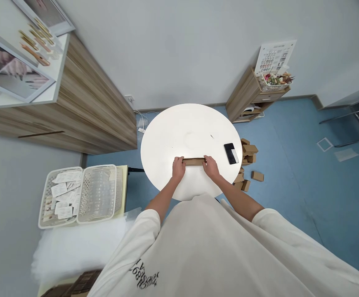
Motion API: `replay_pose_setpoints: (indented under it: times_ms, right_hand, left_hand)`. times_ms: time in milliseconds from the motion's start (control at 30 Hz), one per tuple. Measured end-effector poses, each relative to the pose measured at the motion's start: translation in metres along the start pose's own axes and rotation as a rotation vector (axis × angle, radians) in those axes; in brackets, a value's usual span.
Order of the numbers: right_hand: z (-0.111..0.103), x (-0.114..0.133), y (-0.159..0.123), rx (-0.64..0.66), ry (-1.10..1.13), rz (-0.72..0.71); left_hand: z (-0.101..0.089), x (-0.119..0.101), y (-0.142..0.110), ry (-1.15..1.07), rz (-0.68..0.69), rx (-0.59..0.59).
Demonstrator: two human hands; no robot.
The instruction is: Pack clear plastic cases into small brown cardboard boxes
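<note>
A flat brown cardboard piece lies near the front of the round white table. My left hand grips its left end with curled fingers. Curled the same way, my right hand holds the right end. The cardboard spans the gap between both hands and rests on the tabletop. A black phone lies on the table just right of my right hand.
Several small brown cardboard boxes lie scattered on the blue floor right of the table. Two white mesh baskets sit on a low table at my left. A wooden cabinet stands at left, a small wooden shelf at the back right.
</note>
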State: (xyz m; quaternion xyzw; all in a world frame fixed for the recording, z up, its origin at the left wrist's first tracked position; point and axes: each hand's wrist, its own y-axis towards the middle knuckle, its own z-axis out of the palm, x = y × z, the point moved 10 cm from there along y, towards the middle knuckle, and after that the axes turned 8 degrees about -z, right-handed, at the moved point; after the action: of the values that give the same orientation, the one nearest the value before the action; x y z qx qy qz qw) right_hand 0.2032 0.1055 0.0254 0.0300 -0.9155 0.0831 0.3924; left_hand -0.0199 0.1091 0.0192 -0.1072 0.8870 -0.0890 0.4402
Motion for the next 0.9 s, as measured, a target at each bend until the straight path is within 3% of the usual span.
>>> replay_pose_setpoints:
  times_ms: [500, 667, 900]
  right_hand:
    - [-0.001, 0.012, -0.006, -0.017, -0.264, -0.292]
    - [-0.001, 0.014, -0.01, -0.004, -0.267, -0.313]
    - [0.001, 0.008, -0.012, 0.07, -0.227, -0.299]
  left_hand:
    - [-0.001, 0.004, -0.012, 0.073, 0.232, -0.016]
    - [-0.001, 0.003, -0.02, 0.159, 0.275, -0.004]
    - [-0.001, 0.005, -0.025, 0.199, 0.233, 0.036]
